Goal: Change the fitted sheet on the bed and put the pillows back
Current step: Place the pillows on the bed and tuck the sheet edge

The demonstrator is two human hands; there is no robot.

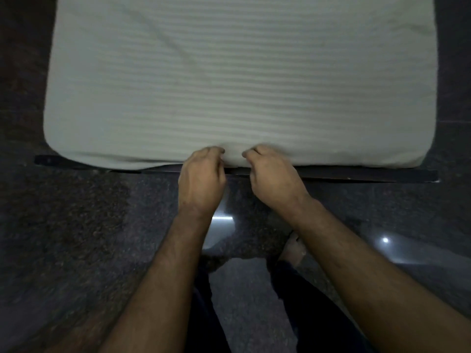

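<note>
No text, label, brand, number or sign can be read anywhere in this view. The sheet (229, 85) on the bed shows only plain woven stripes, and the dark bed frame (356, 175) and the floor (76, 238) carry no writing.

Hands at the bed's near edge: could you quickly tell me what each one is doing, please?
Left hand: closed, pinching the sheet.
Right hand: closed, pinching the same sheet.
</note>
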